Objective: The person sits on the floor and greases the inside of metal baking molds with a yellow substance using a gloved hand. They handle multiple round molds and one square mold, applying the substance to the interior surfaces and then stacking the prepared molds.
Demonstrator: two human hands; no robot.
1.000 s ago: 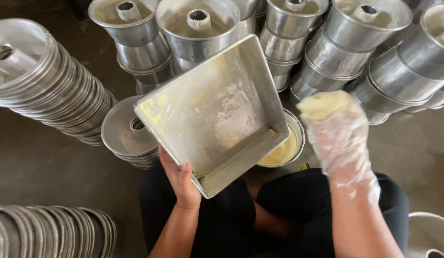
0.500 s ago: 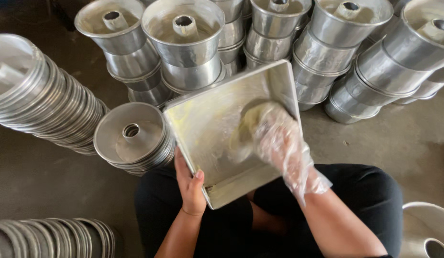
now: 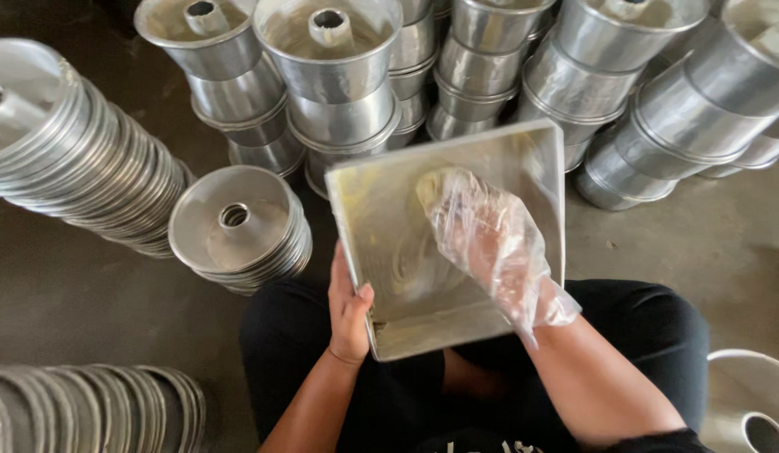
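Square metal pan wants firm steadying by the bare left hand gripping its edge while the gloved right hand, fingers pressed together and flat, spreads grease evenly into every corner.

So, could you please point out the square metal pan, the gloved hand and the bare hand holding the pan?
square metal pan (image 3: 388,220): head view, bare inner floor near its left wall.
right hand (image 3: 488,243): head view, back of the plastic glove.
left hand (image 3: 349,309): head view, back of the hand.
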